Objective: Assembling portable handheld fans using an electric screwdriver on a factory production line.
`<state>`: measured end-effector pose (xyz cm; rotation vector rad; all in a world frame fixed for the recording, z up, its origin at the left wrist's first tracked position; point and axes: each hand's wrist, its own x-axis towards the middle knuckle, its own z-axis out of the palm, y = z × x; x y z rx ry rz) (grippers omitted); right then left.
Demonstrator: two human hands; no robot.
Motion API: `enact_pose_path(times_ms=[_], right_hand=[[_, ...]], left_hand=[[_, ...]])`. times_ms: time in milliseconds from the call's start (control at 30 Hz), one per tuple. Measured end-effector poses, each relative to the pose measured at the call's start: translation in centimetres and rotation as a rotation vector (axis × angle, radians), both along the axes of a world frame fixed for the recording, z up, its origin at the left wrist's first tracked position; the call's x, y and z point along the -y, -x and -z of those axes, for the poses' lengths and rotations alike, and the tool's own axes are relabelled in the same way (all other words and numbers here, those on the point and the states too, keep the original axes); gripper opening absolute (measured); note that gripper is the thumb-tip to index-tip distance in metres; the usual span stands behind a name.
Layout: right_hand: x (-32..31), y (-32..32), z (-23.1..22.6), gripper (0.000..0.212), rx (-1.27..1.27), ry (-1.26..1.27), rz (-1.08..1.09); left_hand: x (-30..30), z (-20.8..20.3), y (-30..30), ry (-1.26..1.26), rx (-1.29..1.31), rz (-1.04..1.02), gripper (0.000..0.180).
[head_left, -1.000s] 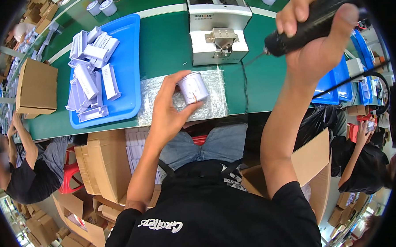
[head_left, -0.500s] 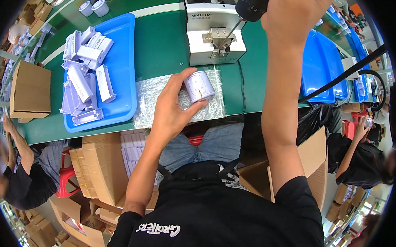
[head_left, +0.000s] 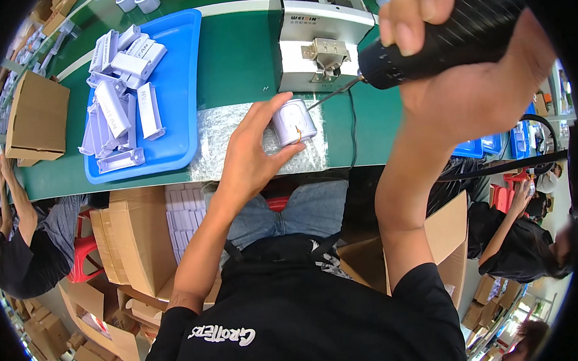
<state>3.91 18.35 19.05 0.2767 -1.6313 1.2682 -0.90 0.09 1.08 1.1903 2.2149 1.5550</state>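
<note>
My left hand (head_left: 248, 153) grips a small white round housing (head_left: 291, 120) between thumb and fingers. A short orange wire shows on the housing's face. My right hand (head_left: 471, 76) is wrapped round a black electric screwdriver (head_left: 450, 38), held above the bench and tilted. Its thin bit (head_left: 334, 96) slants down to the left, and the tip is at the housing's upper right side. I cannot tell whether the tip touches it. Just beyond the housing stands a white and black screw feeder (head_left: 326, 27) with a metal outlet on its front.
Bubble wrap (head_left: 223, 141) lies on the green bench (head_left: 235, 60). To the left, a blue tray (head_left: 184, 75) holds several white plastic casings, beside a cardboard box (head_left: 38, 124). A black cable (head_left: 507, 166) crosses at right. Open cartons (head_left: 137, 239) stand below; other people sit on both sides.
My right hand has brought the screwdriver bit from the feeder's outlet down to the white housing. My left hand keeps its grip in nearly the same place.
</note>
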Motion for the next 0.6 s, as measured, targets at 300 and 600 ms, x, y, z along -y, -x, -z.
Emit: enact_pose_path(times_ms=[300, 600], right_hand=[[-3.8, -2.1, 1.6, 0.069, 0.129, 0.070, -0.267], [-1.2, -3.3, 5.9, 0.040, 0.054, 0.126, 0.620]], left_hand=[[0.2, 0.9, -0.1, -0.065, 0.000, 0.058, 0.087], [1.0, 0.3, -0.3, -0.031, 0.063, 0.026, 0.085]])
